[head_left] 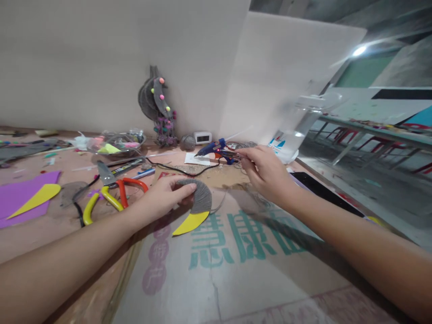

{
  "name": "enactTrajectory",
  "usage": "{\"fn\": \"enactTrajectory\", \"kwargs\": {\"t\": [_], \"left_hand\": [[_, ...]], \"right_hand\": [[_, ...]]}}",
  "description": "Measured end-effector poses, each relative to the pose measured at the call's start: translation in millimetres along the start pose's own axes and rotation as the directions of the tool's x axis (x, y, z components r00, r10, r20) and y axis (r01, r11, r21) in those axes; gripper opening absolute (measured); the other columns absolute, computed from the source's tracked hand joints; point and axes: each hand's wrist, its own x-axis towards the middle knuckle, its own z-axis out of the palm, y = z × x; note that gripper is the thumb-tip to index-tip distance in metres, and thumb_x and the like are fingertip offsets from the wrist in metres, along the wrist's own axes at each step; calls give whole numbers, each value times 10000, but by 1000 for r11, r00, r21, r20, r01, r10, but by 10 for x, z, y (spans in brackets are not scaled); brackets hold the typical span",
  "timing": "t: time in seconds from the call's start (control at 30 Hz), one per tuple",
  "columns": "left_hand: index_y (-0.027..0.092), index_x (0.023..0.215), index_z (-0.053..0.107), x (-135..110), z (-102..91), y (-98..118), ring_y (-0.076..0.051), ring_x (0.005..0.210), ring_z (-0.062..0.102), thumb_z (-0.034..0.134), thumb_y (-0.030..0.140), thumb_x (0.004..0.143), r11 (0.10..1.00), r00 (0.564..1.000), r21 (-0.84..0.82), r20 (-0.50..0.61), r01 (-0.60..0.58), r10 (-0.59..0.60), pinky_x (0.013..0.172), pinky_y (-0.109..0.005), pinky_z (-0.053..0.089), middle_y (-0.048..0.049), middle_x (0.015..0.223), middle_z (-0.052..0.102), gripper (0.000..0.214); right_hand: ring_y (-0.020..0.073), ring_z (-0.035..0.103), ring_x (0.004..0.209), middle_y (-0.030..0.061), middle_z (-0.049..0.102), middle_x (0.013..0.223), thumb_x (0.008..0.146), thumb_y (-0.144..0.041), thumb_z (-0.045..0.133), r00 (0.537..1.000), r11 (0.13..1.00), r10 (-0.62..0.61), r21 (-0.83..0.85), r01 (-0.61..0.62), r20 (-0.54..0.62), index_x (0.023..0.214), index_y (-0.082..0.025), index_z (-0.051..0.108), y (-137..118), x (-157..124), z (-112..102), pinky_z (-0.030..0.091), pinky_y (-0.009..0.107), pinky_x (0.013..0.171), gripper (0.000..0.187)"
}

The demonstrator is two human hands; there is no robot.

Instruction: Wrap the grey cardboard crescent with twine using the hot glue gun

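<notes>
My left hand point(167, 193) is closed on a curved foam crescent point(199, 208), its upper part wrapped in grey yarn and its lower tip bare yellow, pressing it against the cardboard sheet point(236, 265). My right hand point(265, 173) reaches forward with its fingers curled round the handle of a blue hot glue gun point(216, 149), which rests on a white card with its red light on. A thin strand of grey yarn trails from the crescent toward my right hand.
Scissors with yellow and orange handles point(108, 191) lie left of my left hand. Purple foam with a yellow crescent point(29, 198) sits far left. A finished yarn ornament with pompoms point(157, 103) leans on the wall, near a yarn ball point(187, 142), a white clock point(203, 137) and a clear bowl point(116, 145).
</notes>
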Motion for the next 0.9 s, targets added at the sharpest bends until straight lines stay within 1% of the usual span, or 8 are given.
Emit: {"fn": "enactTrajectory", "kwargs": {"t": [0.03, 0.1, 0.2, 0.27, 0.37, 0.53, 0.7, 0.9], "left_hand": [[146, 647, 567, -2, 1, 7, -92, 525, 477, 501, 394, 762, 1000, 1000, -5, -2, -7, 7, 493, -191, 375, 13, 573, 548, 281], [147, 623, 556, -9, 1, 29, -88, 518, 468, 499, 377, 764, 1000, 1000, 11, -2, -20, 20, 489, -188, 365, 20, 558, 532, 275], [149, 603, 544, -18, -7, 53, -82, 502, 440, 485, 381, 773, 998, 999, 52, 24, -48, 47, 467, -187, 331, 28, 546, 506, 294], [151, 621, 546, -20, -13, 51, -85, 503, 437, 473, 396, 782, 998, 999, 56, 34, -39, 37, 459, -190, 319, 29, 554, 503, 302], [152, 643, 548, -19, -13, 38, -93, 530, 453, 475, 392, 784, 999, 999, 47, 32, -20, 19, 489, -198, 337, 26, 570, 510, 288], [151, 645, 560, -15, -3, 34, -94, 532, 452, 483, 389, 783, 997, 1000, 77, 18, -26, 25, 493, -202, 332, 24, 572, 520, 285], [149, 658, 561, -16, -5, 40, -83, 528, 441, 480, 382, 791, 998, 999, 66, 31, -17, 15, 484, -191, 326, 28, 581, 519, 280], [145, 621, 546, -18, -2, 36, -88, 513, 434, 479, 386, 778, 999, 1000, 47, 15, -4, 3, 455, -198, 313, 16, 566, 507, 296]], "right_hand": [[200, 513, 857, 98, 598, 929, 893, -205, 348, 999, 998, -37, 52, 37, -2, 1119, -150, 550, -95, -17, -36, 383, 325, 763, 309], [188, 505, 871, 98, 566, 983, 907, -222, 325, 992, 988, -113, 116, 105, 60, 1182, -172, 516, -268, -75, -64, 398, 310, 744, 338], [182, 482, 819, 90, 526, 922, 910, -314, 341, 976, 974, -190, 147, 173, 110, 1219, -191, 499, -409, -181, -1, 406, 311, 713, 368], [176, 467, 778, 76, 504, 853, 906, -350, 349, 970, 968, -214, 160, 194, 115, 1183, -194, 532, -413, -237, 73, 405, 305, 689, 366], [172, 470, 773, 78, 497, 835, 897, -366, 369, 975, 971, -188, 174, 166, 118, 1067, -154, 586, -369, -280, 151, 407, 295, 681, 348], [163, 496, 771, 88, 524, 872, 895, -393, 364, 978, 963, -188, 212, 166, 88, 1081, -128, 557, -356, -291, 193, 413, 275, 673, 376], [150, 494, 684, 59, 559, 759, 891, -373, 393, 963, 955, -263, 160, 251, 55, 1007, -142, 602, -364, -297, 232, 379, 253, 602, 333], [148, 489, 665, 49, 550, 711, 899, -345, 388, 957, 956, -287, 72, 283, 49, 969, -151, 626, -343, -289, 232, 344, 247, 573, 315]]}}
